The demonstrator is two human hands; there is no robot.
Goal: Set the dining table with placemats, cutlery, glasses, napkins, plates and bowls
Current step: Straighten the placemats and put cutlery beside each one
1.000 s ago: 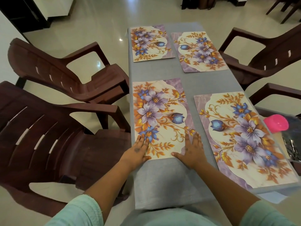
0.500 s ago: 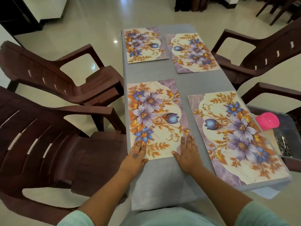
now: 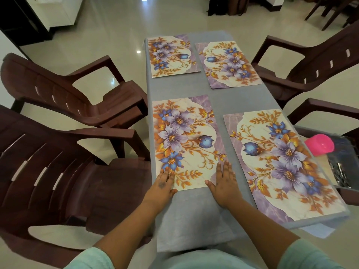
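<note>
Four floral placemats lie on the grey-clothed bench (image 3: 180, 88), two near, two far. Near-left mat (image 3: 187, 140): both hands flat on its near edge. Left hand (image 3: 162, 184), grip released, fingers straight, presses the near-left corner; right hand (image 3: 223, 183), grip released, fingers straight, rests at the near-right corner, partly on the cloth. Near-right mat (image 3: 279, 162) lies beside it, apart, tilted, its near corner reaching the bench edge. Far-left mat (image 3: 171, 55) and far-right mat (image 3: 229, 64) lie side by side beyond. Brown plastic chairs: two left (image 3: 58, 162), two right (image 3: 310, 63). On the near-right chair, a clear bin (image 3: 342, 164) with a pink cup (image 3: 319, 144) and cutlery, blurred.
</note>
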